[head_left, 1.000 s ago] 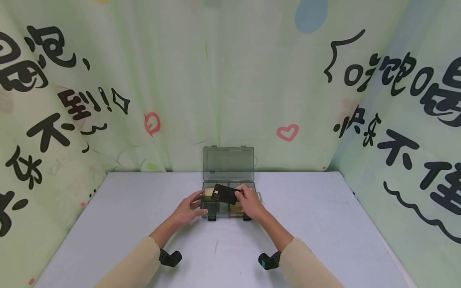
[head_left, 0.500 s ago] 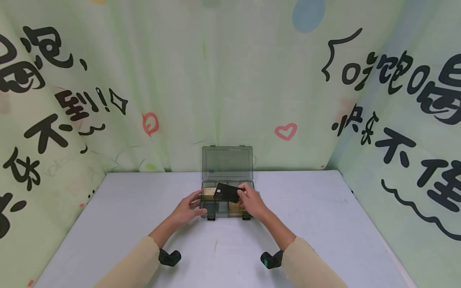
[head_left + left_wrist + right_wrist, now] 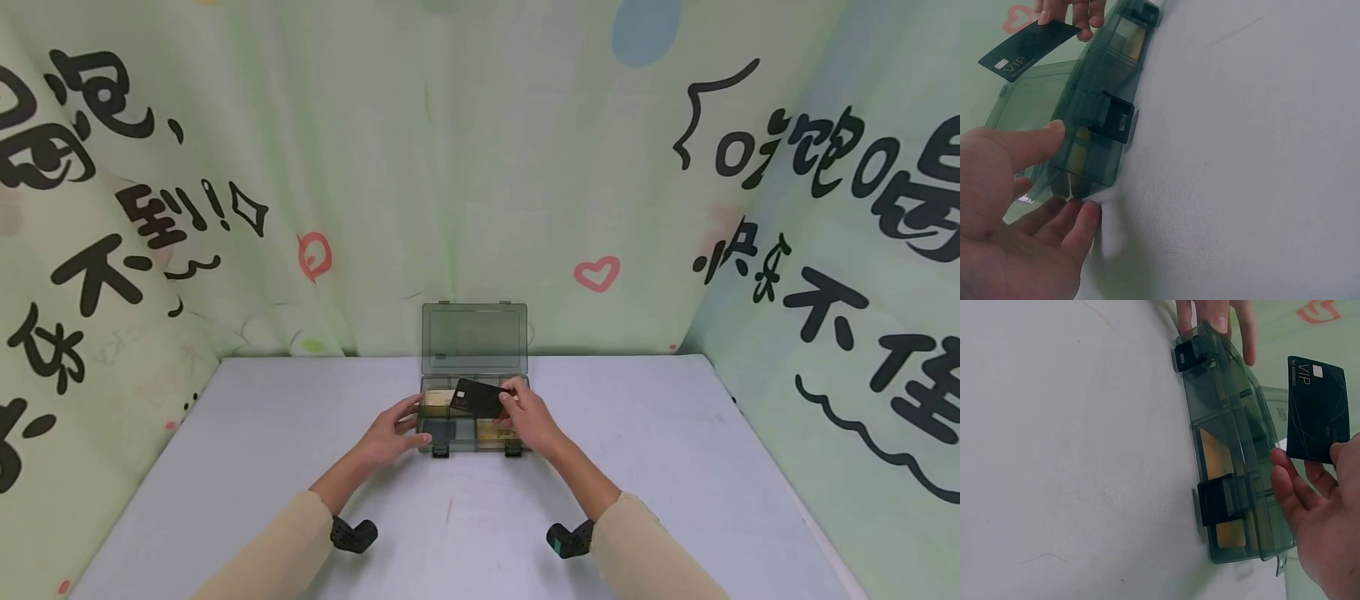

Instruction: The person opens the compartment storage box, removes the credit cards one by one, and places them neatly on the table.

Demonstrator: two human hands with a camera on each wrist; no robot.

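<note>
A black VIP card [image 3: 477, 397] with a pale chip mark is tilted above the box's back compartments. My right hand [image 3: 527, 414] pinches it by its right end, thumb on the face, as the right wrist view [image 3: 1317, 412] of the card shows. The smoky clear plastic divided box [image 3: 465, 447] sits with its lid [image 3: 475, 337] raised at the back. My left hand [image 3: 392, 431] lies at the box's left end, fingers spread loosely along that side and thumb at the front corner. Gold-coloured flat items [image 3: 491, 432] lie in the front right compartment.
Cream and gold flat items [image 3: 437, 402] fill the back left compartment. Dark latches [image 3: 440, 451] hang on the box's front edge. A white cloth covers the table [image 3: 637, 450]. Printed curtains [image 3: 375, 167] close in the back and sides.
My right hand has carried the card slightly rightward and a little farther back over the box. My left hand has stayed at the box's left end.
</note>
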